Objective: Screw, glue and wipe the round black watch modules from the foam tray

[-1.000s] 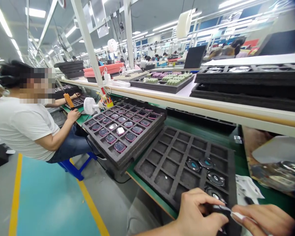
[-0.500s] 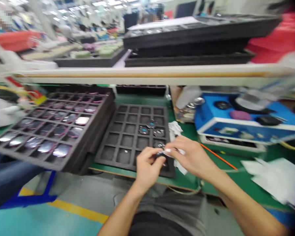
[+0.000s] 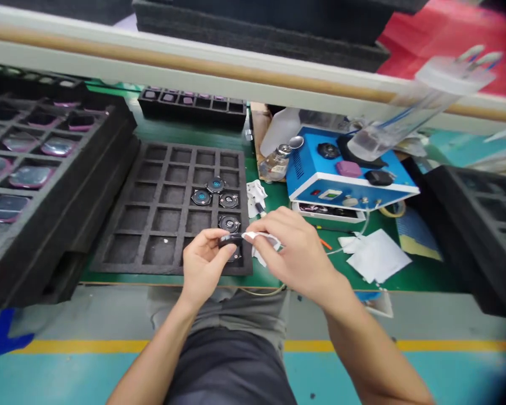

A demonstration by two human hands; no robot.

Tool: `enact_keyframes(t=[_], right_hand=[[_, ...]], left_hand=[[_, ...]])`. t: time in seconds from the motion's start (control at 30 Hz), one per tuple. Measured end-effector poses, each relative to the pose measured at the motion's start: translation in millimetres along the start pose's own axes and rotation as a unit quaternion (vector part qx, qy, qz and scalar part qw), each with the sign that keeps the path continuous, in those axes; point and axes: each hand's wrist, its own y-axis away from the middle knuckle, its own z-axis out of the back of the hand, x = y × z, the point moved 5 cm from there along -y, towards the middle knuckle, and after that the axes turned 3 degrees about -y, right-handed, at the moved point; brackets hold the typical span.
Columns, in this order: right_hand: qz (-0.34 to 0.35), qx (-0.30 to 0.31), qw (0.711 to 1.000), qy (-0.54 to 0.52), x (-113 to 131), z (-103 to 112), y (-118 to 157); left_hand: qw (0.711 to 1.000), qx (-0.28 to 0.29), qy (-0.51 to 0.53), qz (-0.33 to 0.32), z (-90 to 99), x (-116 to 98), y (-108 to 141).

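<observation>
Between thumb and fingers, my left hand (image 3: 206, 261) grips a small dark watch case (image 3: 231, 239) by its edge. My right hand (image 3: 293, 247) is closed on a white wipe (image 3: 263, 238), whose tip touches the watch case. Both hands are over the right front corner of a black foam tray (image 3: 152, 224) divided into square cells. Several round black watch cases, one of them a watch case with a blue centre (image 3: 201, 197), lie in the tray's right-hand columns. My hands partly cover another case in the front corner.
Stacked foam trays (image 3: 96, 185) with purple-rimmed pieces stand at left. On the right are a blue machine (image 3: 346, 169), a glass bottle (image 3: 276, 162), white sheets (image 3: 379, 256) and another foam tray (image 3: 480, 225). A shelf rail (image 3: 236, 73) crosses above the bench.
The view has tilted down and swung to the right, so the bench fills more of it. Both hands keep hold of the watch case and wipe, close together above the tray.
</observation>
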Motion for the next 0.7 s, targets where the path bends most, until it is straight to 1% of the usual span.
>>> enact_keyframes(t=[0.1,0.23,0.3,0.37,0.43,0.5,0.6,0.67,0.7], right_hand=[[0.033,-0.01,0.998,0.056,7,-6,2],[0.085,-0.003,0.988,0.128,13,-14,3],[0.092,-0.01,0.989,0.112,12,-19,4],[0.093,-0.027,0.992,0.075,10,-22,5],[0.098,-0.035,0.992,0.067,8,-25,6],[0.105,-0.015,0.987,0.12,7,-27,5],[0.106,0.045,0.968,0.224,8,-28,3],[0.099,0.076,0.96,0.25,9,-26,2],[0.092,0.079,0.963,0.24,9,-26,2]], left_hand=[[1.0,-0.008,-0.001,-0.007,-0.6,-2,1],[0.999,-0.009,-0.018,-0.031,-1.1,-3,3],[0.999,-0.005,-0.033,-0.041,-0.5,-1,4],[0.998,-0.003,-0.047,-0.049,0.4,1,5],[0.996,-0.013,-0.057,-0.061,1.6,3,6],[0.994,-0.03,-0.07,-0.076,2.2,5,8],[0.99,-0.04,-0.099,-0.097,0.7,5,10],[0.986,-0.035,-0.12,-0.114,-0.4,3,10],[0.984,-0.034,-0.126,-0.121,-0.4,2,10]])
